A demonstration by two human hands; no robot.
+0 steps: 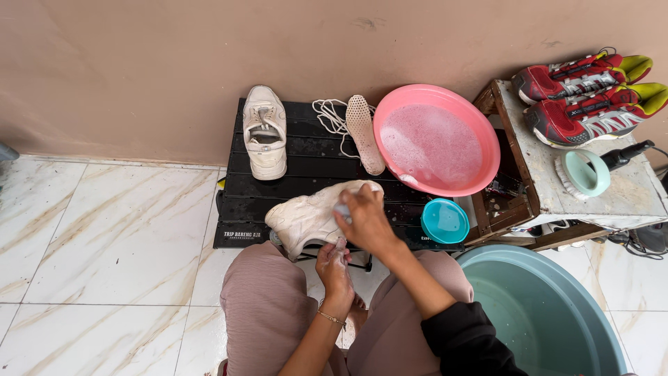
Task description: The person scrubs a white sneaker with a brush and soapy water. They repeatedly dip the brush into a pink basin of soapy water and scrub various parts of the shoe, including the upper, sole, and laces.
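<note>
A soapy white sneaker lies on its side at the front edge of the black slatted worktop. The right hand presses on it, fingers curled around a small object too hidden to identify. The left hand, below, closes on something small. Behind stand a second white sneaker, laces, an insole and a pink basin of suds.

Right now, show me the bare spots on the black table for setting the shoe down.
The black table has bare slats between the upright shoe and the shoe under the right hand, along the left edge. The right side is crowded: pink basin, insole, laces, teal lid. The left hand sits at the front edge.
</note>
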